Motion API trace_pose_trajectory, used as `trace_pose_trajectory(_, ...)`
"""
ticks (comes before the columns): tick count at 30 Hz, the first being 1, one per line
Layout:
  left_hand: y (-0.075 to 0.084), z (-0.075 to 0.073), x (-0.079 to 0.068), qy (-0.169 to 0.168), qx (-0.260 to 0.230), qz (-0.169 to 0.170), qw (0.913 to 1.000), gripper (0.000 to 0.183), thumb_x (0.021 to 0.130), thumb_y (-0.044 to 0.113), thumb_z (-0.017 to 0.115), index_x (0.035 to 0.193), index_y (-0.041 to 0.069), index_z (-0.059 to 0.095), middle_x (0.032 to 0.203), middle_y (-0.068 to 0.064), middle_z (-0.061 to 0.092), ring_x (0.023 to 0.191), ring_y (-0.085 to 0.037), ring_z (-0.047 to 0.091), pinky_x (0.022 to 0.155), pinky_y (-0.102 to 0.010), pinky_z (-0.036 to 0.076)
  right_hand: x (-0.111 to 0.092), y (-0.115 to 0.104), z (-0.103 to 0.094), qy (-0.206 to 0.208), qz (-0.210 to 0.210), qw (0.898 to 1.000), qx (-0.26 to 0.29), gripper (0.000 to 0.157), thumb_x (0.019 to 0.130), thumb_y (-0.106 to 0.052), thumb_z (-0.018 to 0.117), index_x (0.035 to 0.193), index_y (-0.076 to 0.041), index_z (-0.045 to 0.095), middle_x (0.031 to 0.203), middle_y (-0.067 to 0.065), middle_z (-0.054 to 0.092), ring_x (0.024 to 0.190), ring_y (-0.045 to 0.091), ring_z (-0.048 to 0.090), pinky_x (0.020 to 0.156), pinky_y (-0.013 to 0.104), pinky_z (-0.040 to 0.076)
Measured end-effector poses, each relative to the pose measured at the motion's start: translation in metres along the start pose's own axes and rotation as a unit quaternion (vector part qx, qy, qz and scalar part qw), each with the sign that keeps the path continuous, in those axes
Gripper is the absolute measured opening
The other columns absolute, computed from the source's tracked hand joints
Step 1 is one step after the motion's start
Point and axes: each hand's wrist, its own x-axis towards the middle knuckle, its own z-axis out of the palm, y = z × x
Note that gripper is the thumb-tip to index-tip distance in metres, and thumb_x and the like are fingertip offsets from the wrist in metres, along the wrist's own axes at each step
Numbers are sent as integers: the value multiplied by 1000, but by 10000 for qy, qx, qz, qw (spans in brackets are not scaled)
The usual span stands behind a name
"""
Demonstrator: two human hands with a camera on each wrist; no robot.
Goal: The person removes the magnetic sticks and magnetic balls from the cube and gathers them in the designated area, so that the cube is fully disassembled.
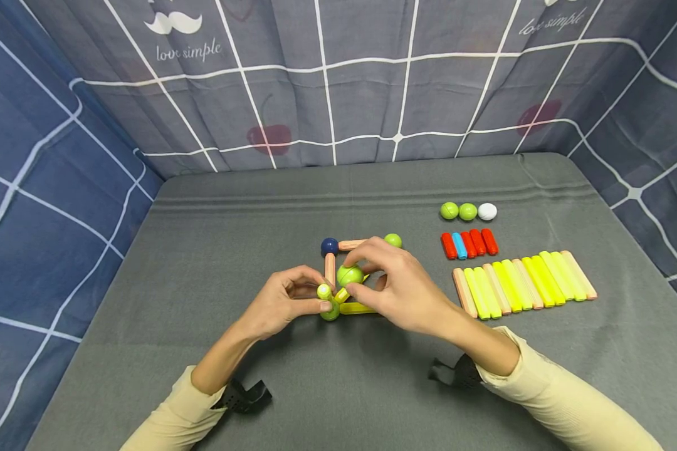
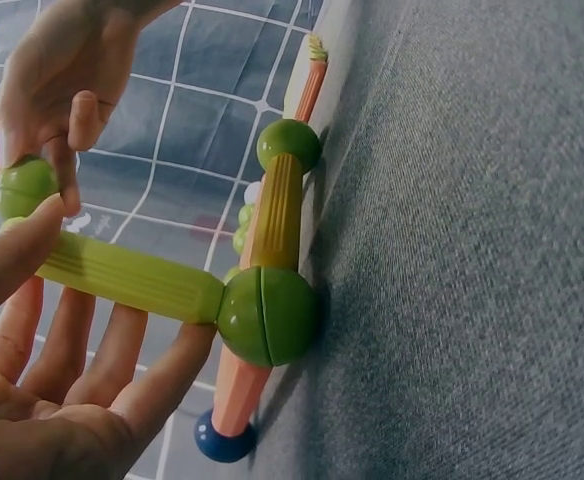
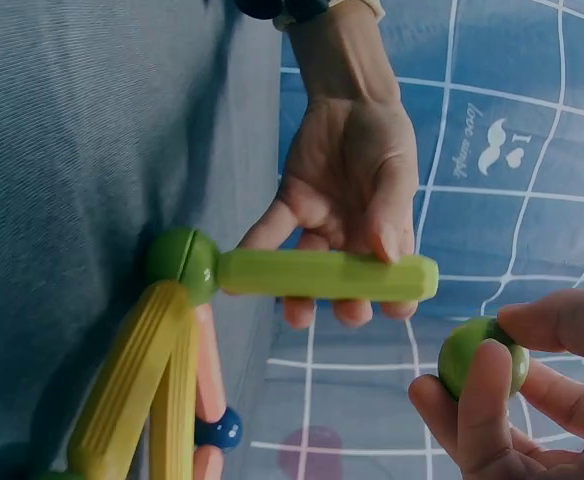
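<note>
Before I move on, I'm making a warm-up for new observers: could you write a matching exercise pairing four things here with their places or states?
Things:
1. Dark blue ball
2. White ball
3. Light blue short rod
4. Standing lime-green rod

Places or states:
A. Among red short rods
B. Held in the left hand
C. Meeting two peach rods at a corner
D. At the right end of a row, beside two loose green balls

Pairs: 1-C, 2-D, 3-A, 4-B
</note>
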Motion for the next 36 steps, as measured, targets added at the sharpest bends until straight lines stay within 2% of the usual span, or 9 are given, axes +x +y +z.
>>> trace_pose_trajectory(5,-1,-2,-1,16,289,8,9996,28,83,3,79,107,-1,65,108,-19,66,105,-28,64,83,-34,55,-7,7,-9,41,240,9997,70,23,87,-4,75,104,-16,66,116,-9,62,93,14,67,62,32,56)
trace_pose_trajectory(8,-2,-1,0,-12,382,-48,9993,30,83,2,79,109,-1,65,106,-14,66,106,-27,64,84,-35,55,-13,13,-16,157,357,9992,-3,25,86,-4,76,107,-16,68,107,-6,61,94,16,68,62,32,56)
trace_pose_trajectory(11,-4,1,0,-145,672,-28,9976,32,84,2,78,113,-2,65,107,-12,66,108,-26,63,90,-37,53,-18,21,-25,309,482,9984,-35,26,87,-2,75,109,-12,68,107,-2,62,95,18,68,63,30,56)
trace_pose_trajectory(16,-7,4,1,-172,1625,83,9865,45,84,4,79,126,2,63,129,-13,58,119,-26,55,99,-45,47,-27,34,-43,547,751,9956,-85,26,88,0,73,111,-8,67,108,4,62,98,25,68,63,29,56)
trace_pose_trajectory(20,-8,5,3,-192,2161,-74,9762,64,81,4,82,139,4,55,146,-13,43,126,-28,51,98,-42,48,-34,40,-57,736,905,9930,-166,25,88,1,73,111,-6,67,107,5,62,100,28,67,62,30,57)
trace_pose_trajectory(24,-12,5,5,-317,2346,-346,9710,71,81,5,82,144,3,49,154,-14,32,125,-29,51,94,-34,51,-40,46,-70,968,1106,9884,-368,25,88,1,72,111,-4,66,106,5,62,90,22,68,63,28,57)
trace_pose_trajectory(29,-16,5,8,-372,2480,-459,9669,70,81,6,82,143,-1,49,157,-12,29,107,-22,61,83,-26,55,-48,54,-89,1280,1416,9792,-680,25,89,-4,72,113,-5,66,103,7,66,79,13,67,70,20,53)
trace_pose_trajectory(33,-17,3,9,-419,2403,-455,9687,68,82,7,81,141,-4,49,157,-11,29,98,-18,63,80,-24,55,-52,65,-109,1416,1773,9735,-294,28,90,-6,72,117,-4,63,93,4,69,64,17,67,61,24,54)
trace_pose_trajectory(36,-18,2,9,-443,2293,-457,9713,67,82,7,81,140,-6,49,157,-12,29,99,-19,63,80,-25,55,-53,78,-126,1509,2088,9661,-188,31,93,-10,70,121,-4,60,102,-3,66,61,17,66,60,24,55)
